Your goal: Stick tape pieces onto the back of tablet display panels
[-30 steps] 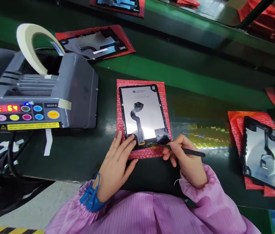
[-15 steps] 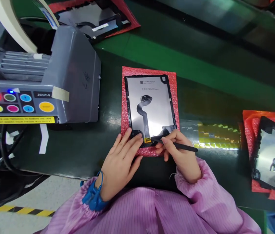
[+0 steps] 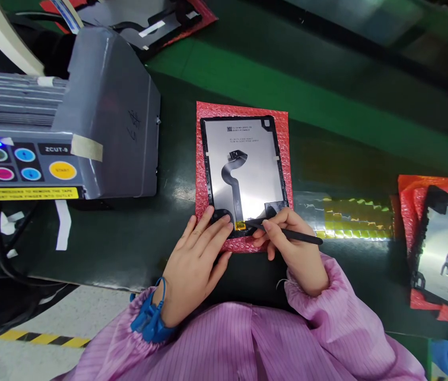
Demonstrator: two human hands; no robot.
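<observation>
The dark green bench (image 3: 124, 238) spans the frame, its near edge crossing lower left; the grey machine (image 3: 124, 111) hems in the left, so I'd judge upper right easier for moving. At centre, on a red bubble sheet (image 3: 201, 169), lies the display panel (image 3: 261, 169): likely light, stiff, slick and fragile, best held by its black rim (image 3: 265, 123). My left hand (image 3: 192, 264) lies flat on its lower-left corner, fingers slightly spread, gripping nothing. My right hand (image 3: 299, 259) pinches a slim black tool (image 3: 301, 236), tip at the bendy ribbon cable's (image 3: 235, 198) yellow patch (image 3: 240, 225).
</observation>
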